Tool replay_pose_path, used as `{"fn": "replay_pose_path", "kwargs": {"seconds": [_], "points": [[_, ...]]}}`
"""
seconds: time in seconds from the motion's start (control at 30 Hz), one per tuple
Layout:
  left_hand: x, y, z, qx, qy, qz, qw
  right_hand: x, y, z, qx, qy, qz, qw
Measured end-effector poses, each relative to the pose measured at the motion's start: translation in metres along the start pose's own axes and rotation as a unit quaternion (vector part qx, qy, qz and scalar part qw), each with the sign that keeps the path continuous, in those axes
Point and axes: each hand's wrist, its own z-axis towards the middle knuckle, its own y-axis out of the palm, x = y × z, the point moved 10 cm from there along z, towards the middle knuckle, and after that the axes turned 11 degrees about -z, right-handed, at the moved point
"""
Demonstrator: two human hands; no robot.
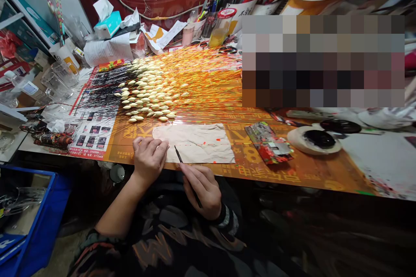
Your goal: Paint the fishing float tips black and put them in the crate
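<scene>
A pale cloth (pixel 198 136) with a few orange spots lies at the table's front edge. On its left end rests my left hand (pixel 150 158), fingers curled together around a thin stick whose fine line shows on both sides of the hand. My right hand (pixel 203 190) is closed on a slim dark paintbrush (pixel 178 153), its tip just above the cloth and a little right of my left fingers. Beyond the cloth lie many fishing floats (pixel 146 91) side by side, with pale bodies, dark stems to the left and orange-yellow tips to the right.
A paint-smeared block (pixel 269 142) and a tape roll (pixel 313 140) with a black centre sit to the right. Glass mugs (pixel 60 82) and a tissue box (pixel 108 24) stand left and behind. At the back are a lidded jar (pixel 222 28) and a blue crate (pixel 53 220) is lower left.
</scene>
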Motion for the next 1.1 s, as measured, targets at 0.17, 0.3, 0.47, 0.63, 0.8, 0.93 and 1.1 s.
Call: {"fn": "replay_pose_path", "kwargs": {"seconds": [0.17,0.3,0.47,0.63,0.8,0.93,1.1], "points": [[0.002,-0.002,0.000,0.009,0.009,0.000,1.000,0.000,0.001,0.000,0.003,0.001,-0.008,1.000],[0.002,-0.005,0.001,0.009,0.006,0.002,1.000,-0.001,0.000,0.000,0.002,-0.004,-0.010,1.000],[-0.002,-0.012,-0.001,0.023,0.010,0.002,1.000,-0.003,0.000,-0.001,0.003,-0.010,0.013,1.000],[-0.004,-0.014,-0.003,0.025,0.006,0.006,1.000,-0.007,0.004,0.000,0.003,-0.014,0.027,1.000],[-0.002,-0.015,-0.004,0.033,0.012,0.007,0.999,-0.008,0.006,0.002,0.003,-0.009,0.013,1.000],[-0.003,-0.015,-0.005,0.034,0.012,0.008,0.999,-0.008,0.007,0.003,-0.002,-0.005,0.012,1.000],[-0.004,-0.015,-0.005,0.036,0.010,0.005,0.999,-0.009,0.007,0.004,-0.001,-0.008,0.007,1.000]]}}
